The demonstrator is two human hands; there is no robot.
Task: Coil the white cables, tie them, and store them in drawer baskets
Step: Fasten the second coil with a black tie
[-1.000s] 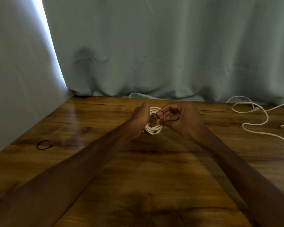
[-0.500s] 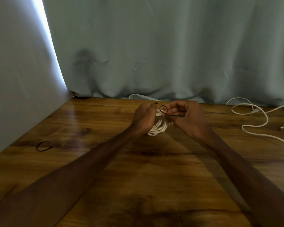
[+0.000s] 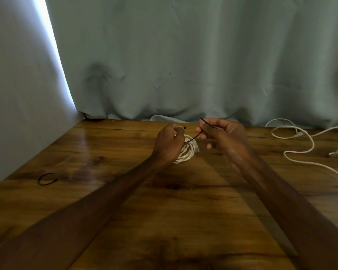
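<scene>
Two ties (image 3: 195, 137) (image 3: 47, 179), at least two cables (image 3: 187, 152) (image 3: 313, 143)

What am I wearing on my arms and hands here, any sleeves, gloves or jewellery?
Nothing worn shows. The left hand and right hand are bare, no gloves. The left forearm and right forearm are uncovered down to the frame edge, so no sleeves appear. No watch, bracelet or ring is visible, though the dim picture could hide a thin ring.

Left hand (image 3: 169, 146) hides part of the coil (image 3: 186, 152); loose cable (image 3: 313, 143) exits right edge.
</scene>
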